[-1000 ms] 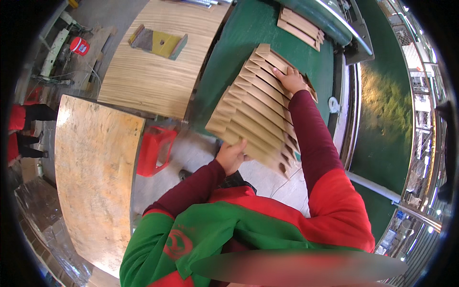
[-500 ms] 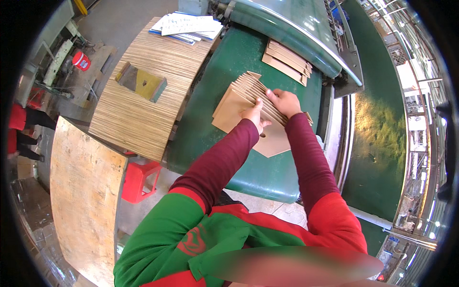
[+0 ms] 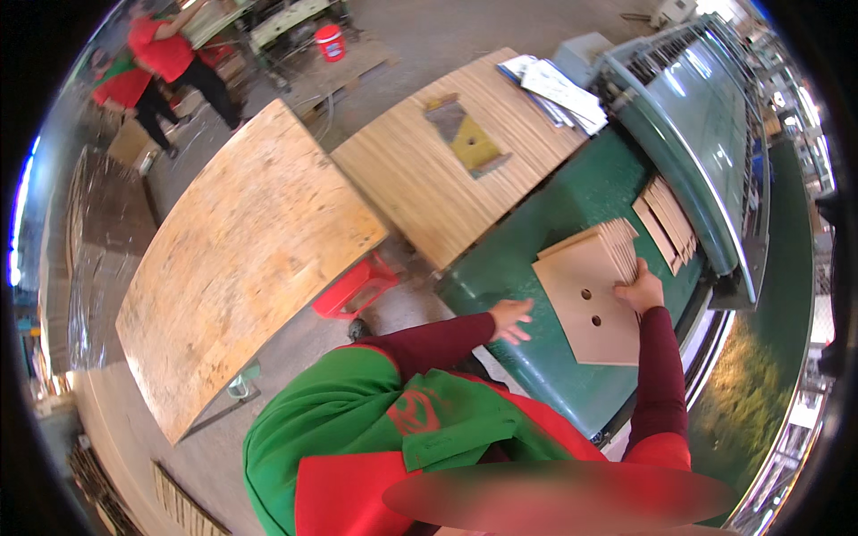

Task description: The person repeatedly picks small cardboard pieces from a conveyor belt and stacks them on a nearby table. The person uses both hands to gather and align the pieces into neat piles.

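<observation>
A fanned stack of thin brown boards [image 3: 583, 304] lies on the green conveyor belt [image 3: 500, 259]. The top board shows two round holes in its face. My right hand [image 3: 641, 290] grips the right edge of this stack, its thumb over the top face and the other fingers partly hidden. To the left of the boards, over the belt's edge, my left hand [image 3: 512, 322] is empty with its fingers spread, apart from the stack.
More brown boards [image 3: 663, 223] lie beside the machine's green roller [image 3: 688, 179]. A striped wooden table [image 3: 393, 161] holds papers [image 3: 563, 89] and a yellow block [image 3: 469, 138]. Leftward are a plywood table [image 3: 250, 250], a red stool [image 3: 357, 286] and two people [image 3: 170, 62].
My view has swung left, bringing the plywood table and two people further in. The left hand has let go of the boards and moved away leftward; the right hand still grips them.
</observation>
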Tool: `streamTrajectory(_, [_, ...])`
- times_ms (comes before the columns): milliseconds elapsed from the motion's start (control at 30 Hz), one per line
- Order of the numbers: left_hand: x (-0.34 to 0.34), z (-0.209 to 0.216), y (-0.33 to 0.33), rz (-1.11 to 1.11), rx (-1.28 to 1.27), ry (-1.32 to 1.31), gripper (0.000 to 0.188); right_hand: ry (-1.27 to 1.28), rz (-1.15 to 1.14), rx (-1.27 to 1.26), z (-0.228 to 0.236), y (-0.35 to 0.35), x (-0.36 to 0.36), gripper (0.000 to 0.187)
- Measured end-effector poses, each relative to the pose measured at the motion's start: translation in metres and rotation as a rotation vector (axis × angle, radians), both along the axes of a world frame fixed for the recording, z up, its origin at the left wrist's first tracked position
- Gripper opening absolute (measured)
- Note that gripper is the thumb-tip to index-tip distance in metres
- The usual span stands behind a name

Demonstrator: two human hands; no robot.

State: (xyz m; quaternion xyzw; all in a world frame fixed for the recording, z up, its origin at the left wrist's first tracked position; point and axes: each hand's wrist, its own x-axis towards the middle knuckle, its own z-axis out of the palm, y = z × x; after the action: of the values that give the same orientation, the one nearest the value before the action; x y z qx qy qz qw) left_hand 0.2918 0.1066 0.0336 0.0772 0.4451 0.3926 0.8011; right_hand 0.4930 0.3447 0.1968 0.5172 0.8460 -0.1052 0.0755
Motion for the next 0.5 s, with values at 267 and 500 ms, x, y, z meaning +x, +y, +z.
streamTrajectory(267, [-0.244,-0.005,-0.299,0.729,-0.106,0.317,0.059,0.602,-0.253,-0.380,0.005,-0.066,-0.028,0.076])
streamTrajectory(500, [-0.289,0.013,-0.452,1.633,-0.095,0.306,0.051,0.633,0.599,0.070,0.140,-0.172,-0.272,0.077])
